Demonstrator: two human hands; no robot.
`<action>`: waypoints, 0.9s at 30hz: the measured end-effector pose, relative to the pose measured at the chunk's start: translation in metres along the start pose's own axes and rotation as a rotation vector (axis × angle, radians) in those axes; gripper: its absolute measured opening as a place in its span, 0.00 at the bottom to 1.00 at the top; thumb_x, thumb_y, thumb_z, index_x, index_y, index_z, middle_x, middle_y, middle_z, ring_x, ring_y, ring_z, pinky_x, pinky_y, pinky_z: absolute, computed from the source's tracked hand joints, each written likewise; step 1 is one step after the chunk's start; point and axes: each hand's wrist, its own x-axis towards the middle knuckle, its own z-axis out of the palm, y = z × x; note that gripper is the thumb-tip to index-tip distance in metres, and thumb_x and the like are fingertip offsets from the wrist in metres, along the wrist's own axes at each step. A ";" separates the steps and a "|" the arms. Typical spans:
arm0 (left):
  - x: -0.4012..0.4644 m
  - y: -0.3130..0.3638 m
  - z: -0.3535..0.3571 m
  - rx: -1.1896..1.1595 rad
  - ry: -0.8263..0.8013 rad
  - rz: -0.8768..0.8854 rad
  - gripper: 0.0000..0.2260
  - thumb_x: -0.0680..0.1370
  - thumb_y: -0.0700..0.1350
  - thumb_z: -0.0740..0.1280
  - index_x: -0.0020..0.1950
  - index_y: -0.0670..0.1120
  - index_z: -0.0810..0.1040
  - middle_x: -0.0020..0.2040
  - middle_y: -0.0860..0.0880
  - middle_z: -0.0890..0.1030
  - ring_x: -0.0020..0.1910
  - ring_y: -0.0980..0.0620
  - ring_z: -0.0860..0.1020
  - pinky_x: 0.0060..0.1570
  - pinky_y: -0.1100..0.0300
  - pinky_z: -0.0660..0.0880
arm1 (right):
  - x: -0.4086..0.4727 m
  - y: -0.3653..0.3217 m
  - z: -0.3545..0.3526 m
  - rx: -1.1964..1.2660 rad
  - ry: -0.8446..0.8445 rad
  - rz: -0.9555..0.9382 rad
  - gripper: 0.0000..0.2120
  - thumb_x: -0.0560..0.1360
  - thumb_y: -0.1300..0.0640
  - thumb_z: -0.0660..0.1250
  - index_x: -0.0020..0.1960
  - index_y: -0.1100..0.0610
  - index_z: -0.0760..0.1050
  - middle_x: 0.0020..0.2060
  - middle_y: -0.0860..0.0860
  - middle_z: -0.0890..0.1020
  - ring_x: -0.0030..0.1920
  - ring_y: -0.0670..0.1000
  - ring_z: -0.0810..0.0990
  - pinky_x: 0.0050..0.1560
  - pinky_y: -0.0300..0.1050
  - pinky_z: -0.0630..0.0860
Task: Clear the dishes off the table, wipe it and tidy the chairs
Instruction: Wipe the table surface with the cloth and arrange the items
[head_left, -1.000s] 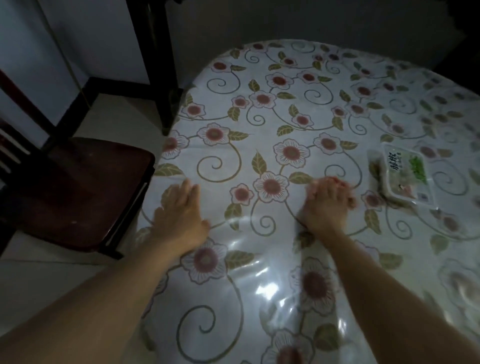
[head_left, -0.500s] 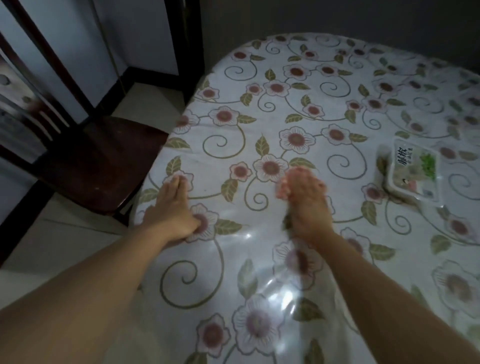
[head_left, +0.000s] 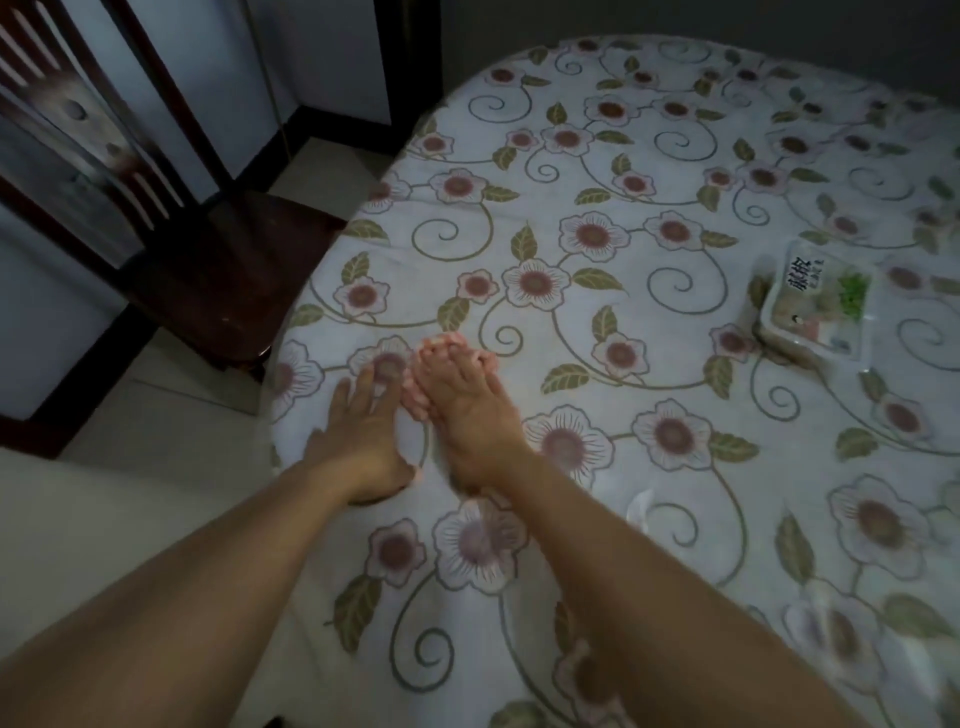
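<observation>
At the far left a dark wooden chair (head_left: 171, 244) is standing on the pale floor (head_left: 130, 499), its seat just beside the edge of the bench (head_left: 649, 467), which is wearing a flowered cloth under a clear shiny cover. The person's left hand (head_left: 363, 436) is lying flat on the cloth near that edge, fingers straight and close together, palm down and holding nothing. Just to its right, the right hand (head_left: 467, 410) is pressing down on the cover with its fingers bent over something pale pink, which is showing past the fingertips and along the thumb side; it is too blurred to tell whether this is a cloth or only the print of the cover. The two hands are nearly touching. Well apart from them, toward the right side of the bench, a small clear plastic packet (head_left: 815, 306) with a printed label is resting on the cover, beyond reach of either hand's fingers.
</observation>
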 end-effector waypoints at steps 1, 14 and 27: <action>0.000 -0.001 0.000 0.001 -0.007 0.000 0.48 0.73 0.56 0.69 0.76 0.55 0.33 0.75 0.53 0.29 0.76 0.46 0.34 0.74 0.42 0.49 | -0.004 0.019 -0.002 -0.027 0.032 0.014 0.40 0.74 0.62 0.60 0.78 0.53 0.40 0.77 0.50 0.42 0.76 0.53 0.37 0.75 0.50 0.37; -0.051 0.031 0.035 0.062 0.003 0.112 0.37 0.78 0.53 0.62 0.77 0.59 0.40 0.77 0.52 0.33 0.76 0.46 0.36 0.73 0.42 0.50 | -0.146 0.167 -0.033 0.085 0.219 0.446 0.30 0.71 0.57 0.51 0.68 0.73 0.65 0.67 0.70 0.66 0.69 0.71 0.63 0.74 0.48 0.47; -0.082 0.060 0.069 0.060 -0.018 0.105 0.44 0.74 0.54 0.69 0.77 0.58 0.39 0.76 0.55 0.30 0.76 0.47 0.33 0.72 0.38 0.51 | -0.170 0.049 0.016 -0.064 0.109 0.175 0.28 0.78 0.52 0.43 0.77 0.56 0.48 0.77 0.56 0.46 0.76 0.61 0.40 0.75 0.59 0.43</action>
